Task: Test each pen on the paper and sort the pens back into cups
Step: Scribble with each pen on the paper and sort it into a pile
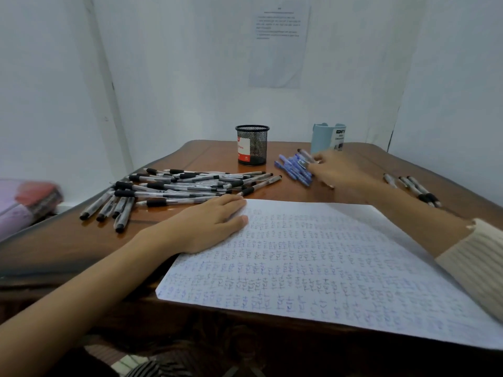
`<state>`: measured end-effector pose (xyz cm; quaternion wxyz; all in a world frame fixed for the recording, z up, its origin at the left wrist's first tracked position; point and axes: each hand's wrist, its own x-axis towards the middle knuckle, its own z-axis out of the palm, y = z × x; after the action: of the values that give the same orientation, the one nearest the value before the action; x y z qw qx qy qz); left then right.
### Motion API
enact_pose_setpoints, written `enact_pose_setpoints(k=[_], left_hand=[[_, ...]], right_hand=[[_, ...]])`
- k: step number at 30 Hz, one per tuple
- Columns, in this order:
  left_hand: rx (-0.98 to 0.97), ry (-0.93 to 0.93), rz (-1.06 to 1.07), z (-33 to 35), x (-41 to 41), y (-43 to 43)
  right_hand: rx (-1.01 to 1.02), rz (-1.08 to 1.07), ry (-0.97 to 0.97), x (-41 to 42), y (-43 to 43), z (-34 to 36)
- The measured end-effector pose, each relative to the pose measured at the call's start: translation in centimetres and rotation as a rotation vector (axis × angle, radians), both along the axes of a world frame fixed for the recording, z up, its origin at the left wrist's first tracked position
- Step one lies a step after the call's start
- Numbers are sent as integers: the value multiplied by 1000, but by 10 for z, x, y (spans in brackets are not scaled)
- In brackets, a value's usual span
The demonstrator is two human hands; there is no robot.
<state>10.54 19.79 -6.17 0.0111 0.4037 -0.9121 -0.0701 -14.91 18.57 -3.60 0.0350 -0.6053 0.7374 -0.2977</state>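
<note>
So the person's got a big sheet of paper [326, 268] lying flat on the near side of the wooden surface [381, 159], and it's already covered in rows of little blue scribbles.

The left hand [206, 221] is flat on the paper's top left corner, palm down with the fingers straight and together, holding nothing.

The right hand [334, 172] is reached out past the paper's far edge, right at a small heap of blue pens [291, 170]. It's a bit motion-blurred, but the fingertips look pinched on one pen [306, 155], which sticks out up and to the left over the heap. A cream ribbed sleeve [479, 262] covers that forearm.

Two cups stand at the back:
- A black mesh cup [251, 145] with a red and white label sits near the middle. You can't really see if anything's inside.
- A light blue cup [324, 137] is to its right, just behind the right hand.

The blue pens lie between the two cups, a bit closer to the camera.

On the left, a much bigger pile of clear pens with black grips [190, 186] is spread out, its near edge just beside the left hand's fingers. A few more pens [416, 189] lie on their own at the right edge, well apart from the rest.

A printed sheet [280, 44] is stuck on the white wall behind, too small to read. There's also a blurry pink and red bundle [27, 202] off the left edge of the surface.
</note>
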Motion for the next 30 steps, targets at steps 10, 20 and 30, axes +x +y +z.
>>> enact_pose_setpoints(k=[10, 20, 30], left_hand=[[12, 28, -18, -1, 4, -3], [-39, 47, -34, -5, 3, -9], [-265, 9, -35, 7, 3, 4]], right_hand=[[34, -459, 258, -78, 18, -3], [136, -453, 332, -90, 7, -12], [-107, 369, 328, 42, -14, -14]])
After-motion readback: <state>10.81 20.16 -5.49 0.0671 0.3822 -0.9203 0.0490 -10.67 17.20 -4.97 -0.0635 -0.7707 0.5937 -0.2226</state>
